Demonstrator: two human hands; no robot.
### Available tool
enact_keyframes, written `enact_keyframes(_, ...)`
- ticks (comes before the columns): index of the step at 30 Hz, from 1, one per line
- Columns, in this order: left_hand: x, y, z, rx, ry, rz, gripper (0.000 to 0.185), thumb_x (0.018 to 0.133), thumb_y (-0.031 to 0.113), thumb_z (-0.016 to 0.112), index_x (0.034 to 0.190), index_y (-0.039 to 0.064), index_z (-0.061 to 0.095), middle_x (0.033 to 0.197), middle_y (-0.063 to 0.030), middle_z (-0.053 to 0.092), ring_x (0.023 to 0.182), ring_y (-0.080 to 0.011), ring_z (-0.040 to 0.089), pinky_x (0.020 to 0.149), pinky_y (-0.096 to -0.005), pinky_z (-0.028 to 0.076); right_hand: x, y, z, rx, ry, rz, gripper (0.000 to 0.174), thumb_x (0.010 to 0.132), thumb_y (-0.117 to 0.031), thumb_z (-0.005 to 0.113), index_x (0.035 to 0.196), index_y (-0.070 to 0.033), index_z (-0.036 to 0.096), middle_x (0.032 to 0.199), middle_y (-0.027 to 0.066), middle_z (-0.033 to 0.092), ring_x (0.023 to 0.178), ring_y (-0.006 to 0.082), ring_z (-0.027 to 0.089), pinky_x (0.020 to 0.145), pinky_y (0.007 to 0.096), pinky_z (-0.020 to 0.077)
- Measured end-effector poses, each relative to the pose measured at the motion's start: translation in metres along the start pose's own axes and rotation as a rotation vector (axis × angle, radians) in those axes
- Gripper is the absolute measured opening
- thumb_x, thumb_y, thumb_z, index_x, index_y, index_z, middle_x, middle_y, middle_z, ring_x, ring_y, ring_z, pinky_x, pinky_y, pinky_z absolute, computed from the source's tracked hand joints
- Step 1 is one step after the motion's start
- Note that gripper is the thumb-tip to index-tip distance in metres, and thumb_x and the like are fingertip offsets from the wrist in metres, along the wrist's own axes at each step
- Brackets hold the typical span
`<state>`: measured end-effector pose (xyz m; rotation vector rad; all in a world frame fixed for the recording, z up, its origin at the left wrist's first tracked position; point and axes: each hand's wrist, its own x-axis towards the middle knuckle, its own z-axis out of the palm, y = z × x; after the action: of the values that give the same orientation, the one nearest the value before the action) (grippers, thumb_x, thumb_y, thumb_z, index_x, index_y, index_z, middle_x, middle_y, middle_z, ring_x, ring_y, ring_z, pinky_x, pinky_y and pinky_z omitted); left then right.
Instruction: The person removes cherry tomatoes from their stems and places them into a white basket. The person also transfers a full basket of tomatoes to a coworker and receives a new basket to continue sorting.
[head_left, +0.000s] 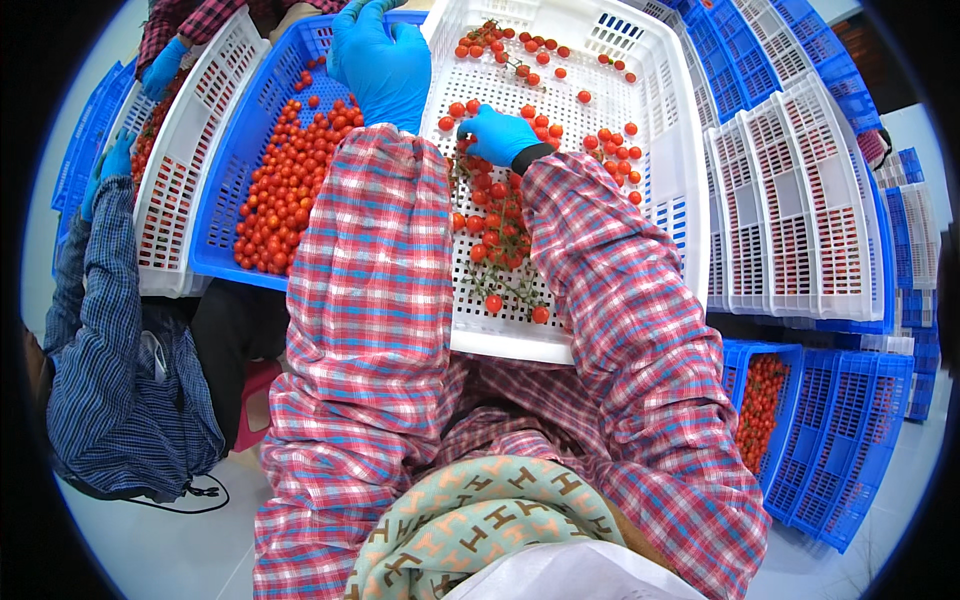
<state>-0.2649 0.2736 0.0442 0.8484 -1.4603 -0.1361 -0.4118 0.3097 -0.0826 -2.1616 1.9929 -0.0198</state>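
Note:
My left hand, in a blue glove, is over the line where the blue plastic crate meets the white plastic crate; its fingers are bent near the top edge, and whether it holds anything is hidden. My right hand, also gloved in blue, is inside the white crate with its fingertips down at cherry tomatoes. Beneath and beside it lie cherry tomatoes on green stems, with more scattered towards the far end. Loose cherry tomatoes cover much of the blue crate's floor.
On the left, a co-worker in a dark checked top and another person's gloved hand reach into another white crate of tomatoes. Stacked white and blue crates stand on the right, with a blue crate of tomatoes low beside them.

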Motion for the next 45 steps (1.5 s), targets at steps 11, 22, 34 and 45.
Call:
enact_keyframes(11,0.006,-0.026,0.002,-0.112,0.039,0.012,0.025,0.072,0.006,0.054,0.093,0.011,0.066,0.095,-0.0090,0.058,0.085,-0.0221,0.057,0.077,-0.0324,0.045,-0.041,0.028,-0.116,1.762,0.148,-0.209,0.041,0.087,-0.036,0.054,0.110,-0.002,0.054,0.080,0.0075,0.057,0.063,0.0087,0.050,0.050,0.0185,0.0442)
enact_keyframes(22,-0.029,-0.051,0.039,0.011,-0.273,-0.125,0.020,0.073,0.020,0.063,0.083,0.003,0.065,0.077,-0.0095,0.063,0.064,-0.0236,0.061,0.057,-0.0335,0.048,-0.021,-0.115,-0.208,1.656,-0.109,-0.458,0.030,0.091,-0.026,0.047,0.109,-0.003,0.054,0.070,-0.0014,0.049,0.057,0.0059,0.045,0.044,0.0151,0.0323)
enact_keyframes(34,-0.017,-0.015,0.023,-0.618,-0.506,-0.453,0.015,0.084,0.013,0.051,0.091,0.004,0.060,0.083,-0.0078,0.061,0.079,-0.0188,0.059,0.072,-0.0327,0.048,-0.103,-0.081,-0.177,1.758,0.041,-0.383,0.040,0.091,-0.032,0.046,0.116,-0.002,0.049,0.101,0.0111,0.057,0.068,0.0109,0.050,0.054,0.0191,0.0434)
enact_keyframes(45,-0.054,0.063,0.007,-1.259,-1.218,-1.055,0.040,0.089,0.048,0.041,0.101,0.014,0.056,0.090,-0.0019,0.060,0.073,-0.0089,0.057,0.060,-0.0201,0.044,-0.170,-0.018,-0.119,2.064,0.426,-0.067,0.030,0.087,-0.029,0.054,0.107,-0.006,0.056,0.087,0.0031,0.059,0.067,0.0104,0.054,0.048,0.0198,0.0395)
